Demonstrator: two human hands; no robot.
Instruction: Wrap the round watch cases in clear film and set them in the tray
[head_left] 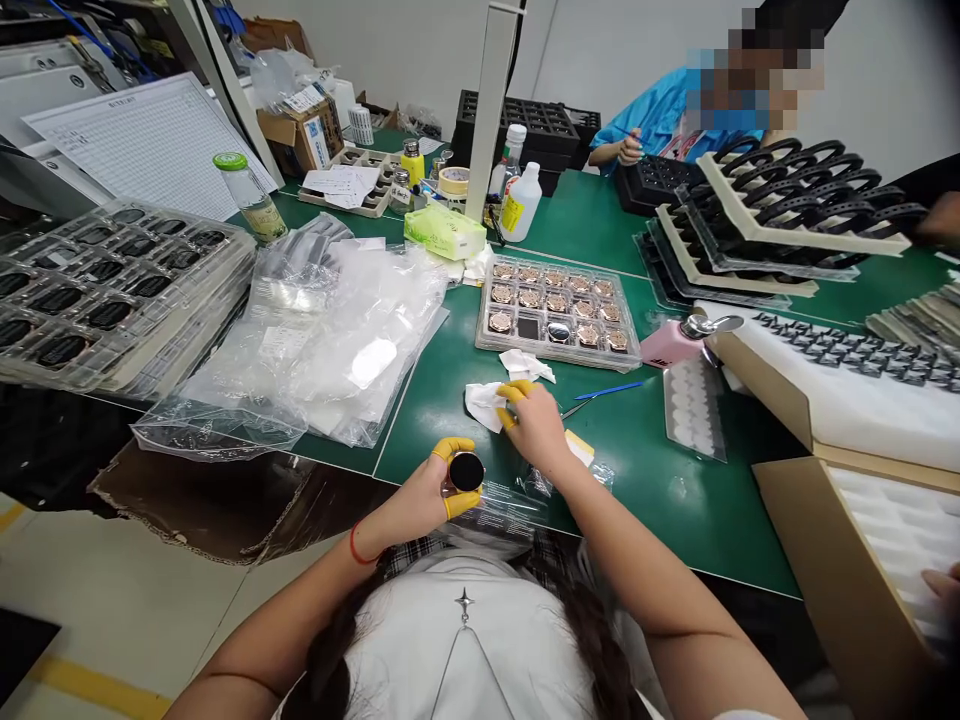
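My left hand [424,495], with yellow finger cots, grips a small round black disc with a metal rim [466,471] at the bench's near edge. My right hand [536,425], also wearing yellow cots, pinches a crumpled white wipe [484,405] on the green bench mat [450,430]. Beyond it lies a clear tray [556,312] of round rose-gold parts. A blue-handled tool [607,391] lies to the right of my right hand, and crumpled clear plastic [517,495] lies beneath my hands.
Stacked clear trays of black parts [97,290] and large plastic bags [330,340] lie to the left. Black bands in a cream rack [795,195], a pink dispenser bottle [667,343] and foam-lined boxes [847,520] stand right. A co-worker [667,125] works at the far side.
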